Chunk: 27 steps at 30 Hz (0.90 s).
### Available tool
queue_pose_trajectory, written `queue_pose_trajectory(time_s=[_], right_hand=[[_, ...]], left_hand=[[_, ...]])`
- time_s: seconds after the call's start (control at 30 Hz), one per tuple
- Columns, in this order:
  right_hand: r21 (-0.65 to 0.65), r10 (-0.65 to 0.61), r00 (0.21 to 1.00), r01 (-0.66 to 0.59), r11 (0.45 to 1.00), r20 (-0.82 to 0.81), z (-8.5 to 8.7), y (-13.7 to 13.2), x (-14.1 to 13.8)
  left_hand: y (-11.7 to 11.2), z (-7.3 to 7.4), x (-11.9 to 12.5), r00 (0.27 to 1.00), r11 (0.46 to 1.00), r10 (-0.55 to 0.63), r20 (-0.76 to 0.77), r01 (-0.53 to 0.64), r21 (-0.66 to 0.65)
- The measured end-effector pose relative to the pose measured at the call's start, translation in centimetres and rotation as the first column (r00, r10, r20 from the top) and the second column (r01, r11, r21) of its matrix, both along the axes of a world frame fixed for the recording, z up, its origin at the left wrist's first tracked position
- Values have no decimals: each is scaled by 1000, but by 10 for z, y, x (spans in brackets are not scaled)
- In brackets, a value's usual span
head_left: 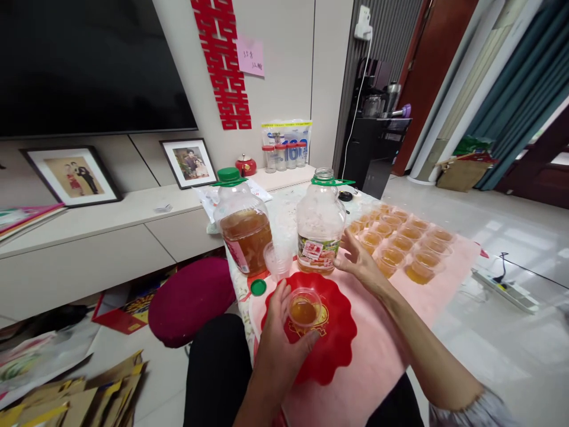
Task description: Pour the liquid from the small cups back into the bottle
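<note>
1. A small clear cup (304, 308), part-filled with amber liquid, is being held by the left hand (278, 338), with the fingers curled round its side wall, just above the red plate (338, 344).
2. The right hand (358, 261) is being held open, fingers spread, just beside the uncapped bottle (319, 225); whether they touch cannot be told.
3. The cup is being judged light, thin-walled and easily crushed, and its liquid is ready to spill. A gentle, level hold round the mid wall is being favoured.
4. Rows of filled cups (400, 243) are being kept on the pink cloth (377, 356). A capped bottle (243, 228), empty cups (278, 258) and a loose green cap (258, 287) are being kept nearby.
</note>
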State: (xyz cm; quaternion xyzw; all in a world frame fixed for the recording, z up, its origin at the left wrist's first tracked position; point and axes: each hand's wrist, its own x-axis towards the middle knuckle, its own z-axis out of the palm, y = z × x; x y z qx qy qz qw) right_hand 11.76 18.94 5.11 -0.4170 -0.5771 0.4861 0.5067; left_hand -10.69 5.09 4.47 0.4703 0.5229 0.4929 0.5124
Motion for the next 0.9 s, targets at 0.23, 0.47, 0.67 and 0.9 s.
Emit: queue_pose_trajectory(time_s=[0.23,0.47,0.67,0.9], right_hand=[[-107,-79,994,87,990,71,-3,-58,4],[-175,171,975,-146,974,139,11,-95,-21],[-197,208,964,-175,965,163,17,-98,-27],[-322,241,969,-214,922,46,22,-98,-24]], left_hand=[[4,5,5,999,1000,26,-37,-26,3],[6,9,10,998,999,49,-47,-48,13],[-2,16,11,1000,1000,9,-10,-9,12],[-6,12,13,996,996,-83,18,84,-9]])
